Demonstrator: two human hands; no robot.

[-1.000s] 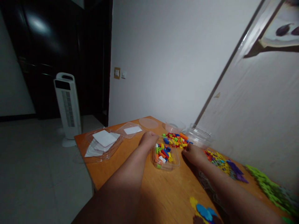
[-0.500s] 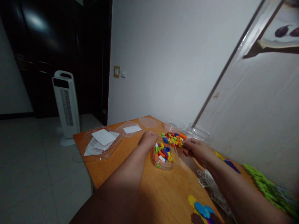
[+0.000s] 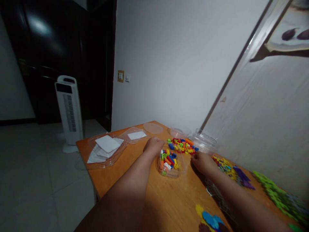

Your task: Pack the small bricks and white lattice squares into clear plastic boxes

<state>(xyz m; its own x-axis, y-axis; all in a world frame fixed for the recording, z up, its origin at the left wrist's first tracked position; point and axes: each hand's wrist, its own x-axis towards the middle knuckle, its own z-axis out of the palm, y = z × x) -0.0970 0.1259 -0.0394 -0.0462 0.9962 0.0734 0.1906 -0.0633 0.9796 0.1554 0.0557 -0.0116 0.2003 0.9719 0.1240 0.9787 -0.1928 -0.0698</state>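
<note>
A clear plastic container [image 3: 172,175] holding several colourful toy building bricks [image 3: 169,159] stands on the table. My left hand [image 3: 154,145] is closed at its far left rim, with the fingertips partly hidden. Behind the container lies a loose pile of small bricks [image 3: 182,145] in red, yellow, blue, green and orange. My right hand [image 3: 202,162] is low over the table, just right of the container and at the near right edge of the pile. Its fingers are curled in, and whatever they may hold is hidden.
On the wooden table [image 3: 125,177], a clear tray with white papers [image 3: 106,149] lies left, clear lids [image 3: 153,128] and tubs [image 3: 205,141] at the back. Coloured pieces [image 3: 227,169], green pieces [image 3: 272,187] and flat discs [image 3: 210,219] lie right. A white tower fan [image 3: 70,112] stands beyond.
My right hand has moved slightly right and down from the pile, its fingers now curled in. The red brick seen under it before is out of sight. My left hand stays at the container.
</note>
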